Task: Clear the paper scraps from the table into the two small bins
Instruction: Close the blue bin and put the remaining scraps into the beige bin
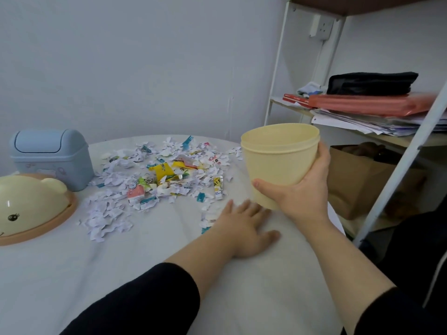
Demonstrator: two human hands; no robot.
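A pile of torn paper scraps [159, 175], white with some yellow, blue and pink bits, covers the middle of the white table [96, 274]. My right hand [300, 189] grips an open cream-yellow bin [278, 160] from its right side and bottom, holding it tilted just above the table's right edge. My left hand [244, 228] lies flat on the table with straight fingers, right beside the bin's base and touching a few stray scraps. A small blue bin with a swing lid [50, 155] stands closed at the far left.
A cream bear-faced lid on a peach rim [31, 209] lies on the table at the left, in front of the blue bin. A white metal shelf [362, 112] with folders, papers and a dark cloth stands close on the right, with a brown paper bag [362, 180] below.
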